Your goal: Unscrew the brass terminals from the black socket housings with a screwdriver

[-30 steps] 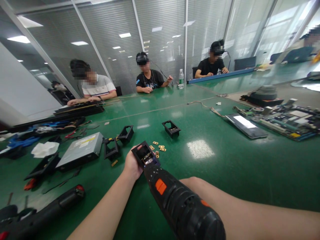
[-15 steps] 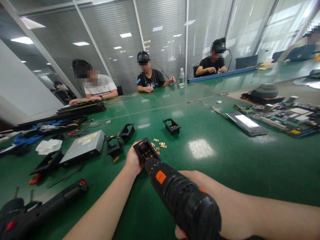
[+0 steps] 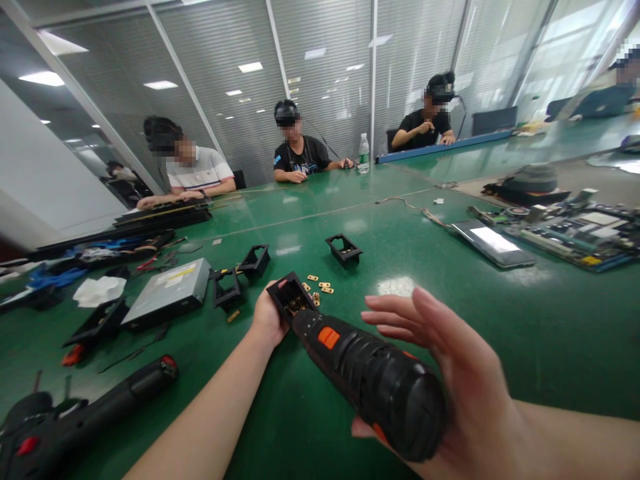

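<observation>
My left hand (image 3: pixel 270 318) is closed around the side of a black plastic frame (image 3: pixel 286 287), whose open face is turned up with small brass-coloured parts inside. A black and orange cordless screwdriver (image 3: pixel 370 373) points into that frame; its tip is hidden within. Behind the tool, my right hand (image 3: pixel 465 373) has its fingers stretched out, lifted off the body. Skin shows on the tool's other side too, so it still sits in that hand; the grip below is hidden. Several small brass plates (image 3: pixel 325 287) lie just beyond the frame.
More black frames (image 3: pixel 344 251) stand on the green table (image 3: pixel 310 413). At left are an optical drive (image 3: pixel 167 293), white tissue (image 3: pixel 99 291) and another black power tool (image 3: pixel 90 420). Circuit boards (image 3: pixel 590 230) and a flat device (image 3: pixel 493 243) lie at right. Several people sit across the table.
My right hand's fingers have come away from the screwdriver and spread out. The tool's rear end has shifted slightly. The left hand keeps its hold on the black frame.
</observation>
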Action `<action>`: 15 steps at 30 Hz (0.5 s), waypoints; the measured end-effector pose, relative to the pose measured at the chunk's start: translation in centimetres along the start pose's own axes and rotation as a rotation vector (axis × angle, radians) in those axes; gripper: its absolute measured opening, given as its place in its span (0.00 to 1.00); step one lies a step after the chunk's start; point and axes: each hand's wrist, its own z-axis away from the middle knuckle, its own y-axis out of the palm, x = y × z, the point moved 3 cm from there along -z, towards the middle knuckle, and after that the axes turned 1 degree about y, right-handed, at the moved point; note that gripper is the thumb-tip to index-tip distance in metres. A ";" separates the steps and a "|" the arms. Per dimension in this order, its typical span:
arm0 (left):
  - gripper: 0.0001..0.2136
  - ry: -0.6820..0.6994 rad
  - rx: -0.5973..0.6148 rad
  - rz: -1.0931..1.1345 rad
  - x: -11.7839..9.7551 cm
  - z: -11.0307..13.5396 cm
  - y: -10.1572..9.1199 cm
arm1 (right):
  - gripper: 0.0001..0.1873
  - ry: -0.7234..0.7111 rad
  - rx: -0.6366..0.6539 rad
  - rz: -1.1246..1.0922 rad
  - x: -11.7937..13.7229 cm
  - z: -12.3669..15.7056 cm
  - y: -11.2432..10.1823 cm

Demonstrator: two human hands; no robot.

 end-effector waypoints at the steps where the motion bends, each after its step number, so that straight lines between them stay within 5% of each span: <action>1: 0.10 -0.010 0.007 -0.012 0.0 -0.1 0.0 | 0.51 -0.076 -0.013 0.023 0.3 0.0 0.0; 3: 0.12 -0.020 0.038 -0.041 0.1 -0.3 -0.1 | 0.38 -0.189 0.087 0.135 1.0 -0.3 0.3; 8: 0.13 -0.014 0.062 -0.036 0.2 -0.4 -0.2 | 0.10 -0.196 -0.015 0.228 2.6 -1.5 0.4; 15: 0.12 -0.024 0.037 -0.022 0.3 -0.5 -0.3 | 0.11 -0.315 0.071 0.198 1.9 -1.5 0.2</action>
